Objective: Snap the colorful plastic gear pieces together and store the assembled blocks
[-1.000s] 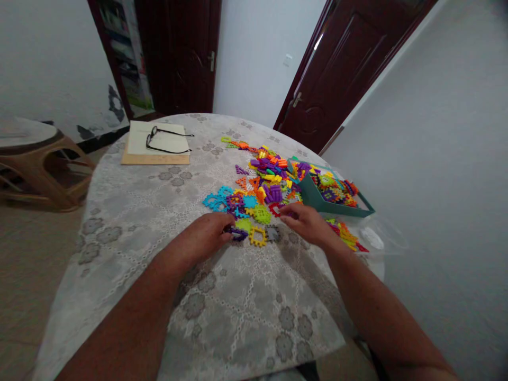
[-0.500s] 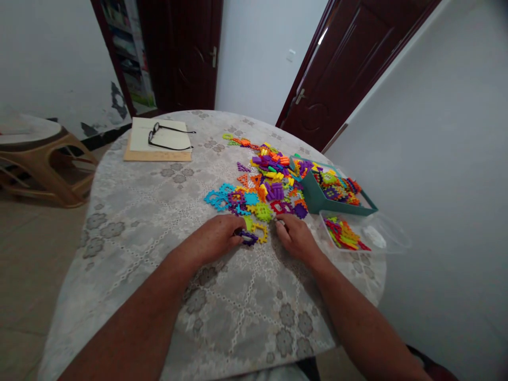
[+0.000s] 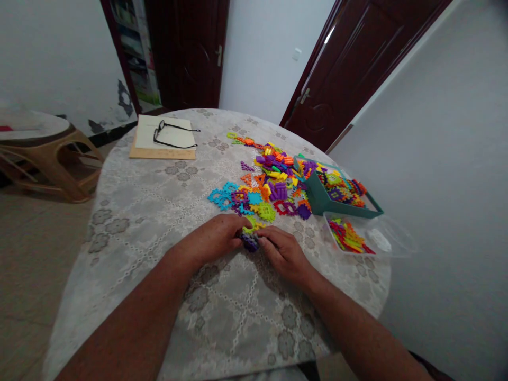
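My left hand (image 3: 226,234) is closed on a dark purple toothed building piece (image 3: 250,243) low over the table. From the other side, my right hand (image 3: 281,248) pinches at the same spot, where a small grey piece (image 3: 255,237) shows between the fingertips. Just beyond the fingers are lime and yellow linking pieces (image 3: 250,224), partly hidden by my hands. Further out lie a lime green window piece (image 3: 265,212), several light blue pieces (image 3: 222,197) and a red frame piece (image 3: 280,207).
A heap of coloured pieces (image 3: 273,164) spreads beside a green box (image 3: 317,199) full of them. A clear plastic tub (image 3: 329,233) with coloured strips stands at the right. Glasses (image 3: 174,144) rest on a notebook (image 3: 145,140) at the back left of the round table (image 3: 130,238).
My right hand has moved left to meet my left hand at the purple piece, bringing a small grey piece against it. The view has shifted slightly.
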A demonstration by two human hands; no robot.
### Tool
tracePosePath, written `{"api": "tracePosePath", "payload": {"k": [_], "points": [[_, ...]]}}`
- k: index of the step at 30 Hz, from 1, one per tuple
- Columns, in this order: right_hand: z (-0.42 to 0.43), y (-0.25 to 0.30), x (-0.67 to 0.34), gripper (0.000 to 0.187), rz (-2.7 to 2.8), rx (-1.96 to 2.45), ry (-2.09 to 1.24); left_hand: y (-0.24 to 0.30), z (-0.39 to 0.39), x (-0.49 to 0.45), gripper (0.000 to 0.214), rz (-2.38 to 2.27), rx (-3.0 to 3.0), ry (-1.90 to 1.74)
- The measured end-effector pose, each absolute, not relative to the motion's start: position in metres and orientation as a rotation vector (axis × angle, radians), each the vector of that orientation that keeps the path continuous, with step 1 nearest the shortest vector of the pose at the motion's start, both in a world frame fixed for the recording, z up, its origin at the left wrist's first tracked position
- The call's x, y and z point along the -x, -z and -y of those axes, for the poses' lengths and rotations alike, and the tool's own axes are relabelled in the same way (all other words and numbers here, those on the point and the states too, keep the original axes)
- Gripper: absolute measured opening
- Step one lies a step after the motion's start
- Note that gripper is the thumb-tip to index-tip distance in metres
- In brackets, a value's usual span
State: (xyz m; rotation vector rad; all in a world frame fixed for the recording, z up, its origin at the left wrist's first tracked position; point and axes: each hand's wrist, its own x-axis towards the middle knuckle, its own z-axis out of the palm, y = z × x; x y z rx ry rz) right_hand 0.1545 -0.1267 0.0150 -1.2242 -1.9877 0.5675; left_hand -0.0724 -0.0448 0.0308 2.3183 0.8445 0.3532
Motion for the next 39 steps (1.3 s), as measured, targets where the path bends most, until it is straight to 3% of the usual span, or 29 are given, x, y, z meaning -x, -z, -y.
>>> {"api": "tracePosePath", "payload": {"k": [10, 14, 20, 26, 31, 33, 39], "points": [[0.116, 0.003, -0.176, 0.034, 2.058, 1.585, -0.239, -0.029, 0.046, 0.071, 0.014, -0.886, -2.406, -0.33], [0.116, 0.002, -0.18, 0.036, 2.028, 1.61, -0.345, -0.03, 0.047, 0.07, 0.015, -0.87, -2.409, -0.321], [0.119, 0.006, -0.179, 0.013, 1.708, 1.584, -0.606, -0.035, 0.049, 0.069, 0.016, -0.875, -2.372, -0.311], [0.123, -0.004, -0.158, 0.013, 1.829, 1.405, -0.566, -0.032, 0.049, 0.069, 0.012, -0.967, -2.33, -0.333], [0.125, -0.01, -0.157, 0.019, 1.874, 1.286, -0.648, -0.03, 0.048, 0.071, 0.03, -0.925, -2.336, -0.414], [0.123, -0.008, -0.159, 0.021, 1.888, 1.263, -0.667, -0.029, 0.048, 0.071, 0.026, -0.882, -2.363, -0.42], [0.113, 0.002, -0.164, 0.03, 2.093, 1.356, -0.329, -0.031, 0.047, 0.073, 0.012, -0.907, -2.368, -0.361]]}}
